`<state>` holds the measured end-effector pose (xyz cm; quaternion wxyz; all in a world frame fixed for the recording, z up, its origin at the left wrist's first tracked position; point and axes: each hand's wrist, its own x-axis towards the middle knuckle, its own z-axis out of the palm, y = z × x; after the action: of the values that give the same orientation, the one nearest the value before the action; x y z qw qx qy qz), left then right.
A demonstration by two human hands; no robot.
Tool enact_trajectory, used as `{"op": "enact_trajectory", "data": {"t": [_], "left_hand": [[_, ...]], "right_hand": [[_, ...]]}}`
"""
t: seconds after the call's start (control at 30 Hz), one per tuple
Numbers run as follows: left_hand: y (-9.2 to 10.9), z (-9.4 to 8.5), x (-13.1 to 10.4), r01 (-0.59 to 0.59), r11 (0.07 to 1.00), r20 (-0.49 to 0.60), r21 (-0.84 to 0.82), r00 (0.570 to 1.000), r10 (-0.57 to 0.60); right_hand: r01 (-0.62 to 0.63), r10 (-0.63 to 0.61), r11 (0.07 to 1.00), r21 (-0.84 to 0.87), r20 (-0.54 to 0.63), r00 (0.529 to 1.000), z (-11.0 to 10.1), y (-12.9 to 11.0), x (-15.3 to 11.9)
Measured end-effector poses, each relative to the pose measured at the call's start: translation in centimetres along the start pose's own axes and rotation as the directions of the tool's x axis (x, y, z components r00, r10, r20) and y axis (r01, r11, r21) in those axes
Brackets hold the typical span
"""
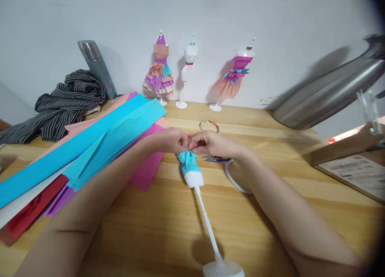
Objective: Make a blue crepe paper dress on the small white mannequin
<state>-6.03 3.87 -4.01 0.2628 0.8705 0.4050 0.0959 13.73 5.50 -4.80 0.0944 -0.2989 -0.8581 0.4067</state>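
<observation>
A small white dress-form mannequin (194, 180) lies tilted, its thin pole running down to a round base (224, 269) near the front. Light-blue crepe paper (189, 161) wraps its torso, leaving the white hip part bare. My left hand (172, 140) pinches the gathered upper edge of this paper. Close beside it, the fingers of my right hand (207, 142) are also pinched on the paper's top edge. The hands hide the mannequin's neck. Thread snips (218, 159) with blue handles lie just under my right wrist.
Crepe paper sheets (90, 142) in several colours pile up at left, near a striped cloth (70, 100) and flask (98, 66). Three mannequins (187, 74) stand by the wall. Tape rolls (209, 126) lie behind and beside my right arm. A metal jug (327, 92) and cardboard box (355, 168) are right.
</observation>
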Motion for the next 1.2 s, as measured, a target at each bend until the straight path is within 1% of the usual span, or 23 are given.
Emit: {"op": "enact_trajectory", "data": {"t": [0.13,0.33,0.43,0.6,0.7,0.9,0.97,1.1,1.2], "left_hand": [[0.0,0.1,0.1,0.007,1.000,0.014,-0.019,1.000,-0.006],[0.5,0.3,0.0,0.016,0.998,-0.037,-0.053,0.999,-0.018],[0.5,0.5,0.1,0.015,0.998,-0.034,-0.062,0.999,-0.017],[0.2,1.2,0.5,0.032,0.998,-0.046,-0.045,0.998,-0.034],[0.0,1.5,0.7,0.054,0.997,-0.039,-0.064,0.998,-0.056],[-0.3,1.8,0.9,0.075,0.993,-0.066,-0.095,0.995,-0.081],[-0.3,1.7,0.9,0.097,0.987,-0.054,-0.129,0.993,-0.105],[-0.2,1.2,0.9,0.145,0.966,0.008,-0.214,0.989,-0.146],[0.0,1.0,0.7,0.161,0.957,0.015,-0.243,0.987,-0.163]], "right_hand": [[0.004,-0.004,1.000,-0.003,0.006,1.000,0.1,0.0,0.0],[0.035,-0.035,0.999,-0.012,0.024,0.999,-0.1,-0.1,-0.1],[0.042,-0.042,0.999,-0.012,0.031,0.999,-0.1,0.0,-0.2],[0.029,-0.028,0.998,-0.047,0.025,0.999,-0.3,0.0,-0.2],[0.026,-0.025,0.997,-0.079,0.018,1.000,-0.3,-0.1,-0.2],[-0.011,0.011,0.993,-0.122,-0.002,1.000,-0.3,-0.3,-0.2],[-0.029,0.027,0.990,-0.141,-0.019,0.999,-0.3,-0.3,-0.2],[-0.066,0.060,0.987,-0.149,-0.047,0.997,0.0,-0.8,-0.1],[-0.079,0.074,0.988,-0.129,-0.044,0.996,0.3,-1.2,-0.1]]}}
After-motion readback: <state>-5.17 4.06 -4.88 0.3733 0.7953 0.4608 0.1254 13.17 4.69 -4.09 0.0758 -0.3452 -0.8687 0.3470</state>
